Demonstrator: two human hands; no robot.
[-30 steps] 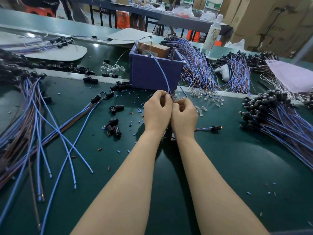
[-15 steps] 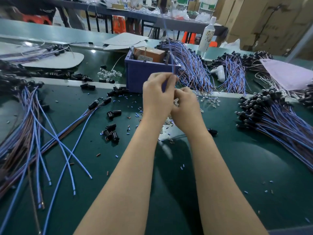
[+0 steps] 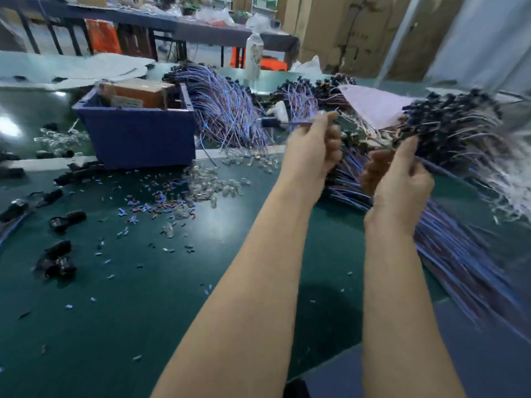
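Wire (image 3: 298, 124) — thin, blue, with a black cap (image 3: 268, 122) on its end — is up in the air in front of me, above the table (image 3: 143, 297) and just right of the bin (image 3: 138, 136). It sticks out level to the left from my left hand (image 3: 311, 152), which pinches it between thumb and forefinger, the other fingers curled under. I judge it light and limp: held far from the cap it would droop and whip, so the place to take it is on the sheath close behind the cap. Both forearms reach forward, raised off the table, hands apart. My right hand (image 3: 400, 179) is beside the pile (image 3: 459, 130) of capped wires, fingers curled, thumb up — whether it grips a strand I cannot tell, as blur hides it.
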